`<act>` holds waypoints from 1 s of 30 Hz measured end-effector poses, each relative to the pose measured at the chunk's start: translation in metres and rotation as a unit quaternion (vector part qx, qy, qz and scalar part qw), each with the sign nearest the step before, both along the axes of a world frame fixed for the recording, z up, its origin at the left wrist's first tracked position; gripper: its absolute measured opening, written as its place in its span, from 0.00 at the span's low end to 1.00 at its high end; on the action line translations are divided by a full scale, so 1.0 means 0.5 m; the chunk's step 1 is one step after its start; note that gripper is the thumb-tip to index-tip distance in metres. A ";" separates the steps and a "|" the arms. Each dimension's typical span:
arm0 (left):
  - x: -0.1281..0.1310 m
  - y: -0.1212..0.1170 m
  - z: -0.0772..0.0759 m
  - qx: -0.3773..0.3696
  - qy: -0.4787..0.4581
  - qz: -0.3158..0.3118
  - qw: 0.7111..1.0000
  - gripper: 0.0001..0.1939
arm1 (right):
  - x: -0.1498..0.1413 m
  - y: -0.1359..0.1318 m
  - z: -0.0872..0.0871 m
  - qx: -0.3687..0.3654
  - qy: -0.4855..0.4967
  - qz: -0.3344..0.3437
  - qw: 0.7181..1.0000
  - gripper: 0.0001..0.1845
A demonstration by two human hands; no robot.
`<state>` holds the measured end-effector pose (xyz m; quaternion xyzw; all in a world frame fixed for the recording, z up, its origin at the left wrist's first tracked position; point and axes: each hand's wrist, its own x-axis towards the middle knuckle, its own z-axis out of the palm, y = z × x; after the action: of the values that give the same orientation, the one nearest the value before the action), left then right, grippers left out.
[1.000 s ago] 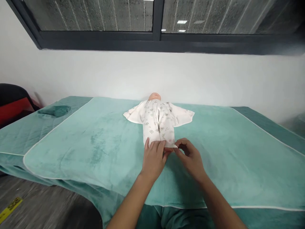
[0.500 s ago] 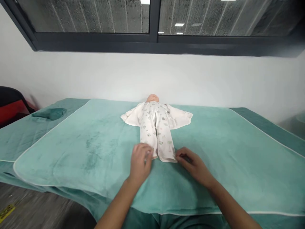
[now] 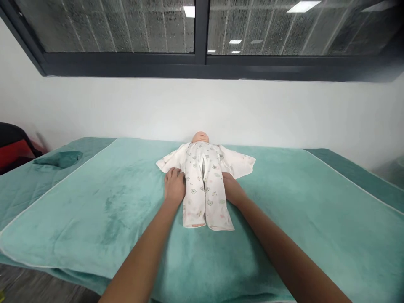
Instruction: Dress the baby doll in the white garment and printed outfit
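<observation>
A baby doll (image 3: 200,136) lies on its back on the green blanket, its head towards the wall. A white printed top spreads its sleeves (image 3: 238,162) out to both sides. White printed trousers (image 3: 193,198) lie over its front and legs, with a bit of skin-coloured foot at the left hem. My left hand (image 3: 174,185) rests against the left side of the trousers near the hip, its fingers curled and their tips out of sight. On the other side, my right hand (image 3: 232,188) reaches in at the trousers' edge, where the cloth hides its fingers.
The green blanket (image 3: 78,219) with a pale border covers a padded bed. A hollow (image 3: 58,160) shows in the bed at the far left. Behind stands a white wall (image 3: 126,109) below a dark-framed window (image 3: 202,65). A red and black object (image 3: 14,149) is at the left edge.
Both hands have moved up from the trouser hems to either side of the doll's hips. The view has tilted slightly upward.
</observation>
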<state>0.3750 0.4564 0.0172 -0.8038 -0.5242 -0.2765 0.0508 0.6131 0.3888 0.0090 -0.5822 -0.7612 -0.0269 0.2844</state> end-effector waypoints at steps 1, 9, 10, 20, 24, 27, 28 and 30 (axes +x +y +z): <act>0.001 0.003 0.000 0.002 0.009 -0.006 1.000 0.14 | 0.001 -0.002 -0.001 0.004 -0.001 -0.015 1.000 0.12; 0.010 -0.013 0.000 0.047 0.055 -0.087 0.994 0.14 | 0.015 -0.013 -0.002 0.008 -0.018 0.001 1.000 0.06; 0.012 -0.012 0.001 0.041 0.054 -0.107 0.992 0.15 | 0.014 -0.009 0.001 0.006 -0.025 0.020 0.999 0.06; 0.025 -0.021 0.035 -0.014 -0.142 -0.160 0.977 0.21 | -0.001 0.013 0.014 -0.014 -0.003 0.000 1.000 0.09; 0.024 -0.016 0.031 -0.024 -0.100 -0.144 0.984 0.15 | 0.009 -0.022 0.014 -0.025 0.081 0.099 0.991 0.14; 0.024 -0.006 0.022 -0.028 -0.039 -0.151 0.987 0.12 | 0.010 -0.032 0.010 -0.029 0.085 0.095 0.991 0.16; 0.024 -0.003 0.019 -0.027 -0.021 -0.150 0.988 0.12 | 0.009 -0.032 0.008 -0.029 0.074 0.091 0.993 0.15; 0.024 0.002 0.015 -0.022 0.010 -0.137 0.990 0.11 | 0.006 -0.028 0.006 -0.022 0.048 0.083 0.995 0.14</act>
<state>0.3868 0.4573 0.0249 -0.8717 -0.4146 -0.2612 0.0006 0.6161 0.3748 0.0121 -0.5239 -0.7927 0.0413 0.3090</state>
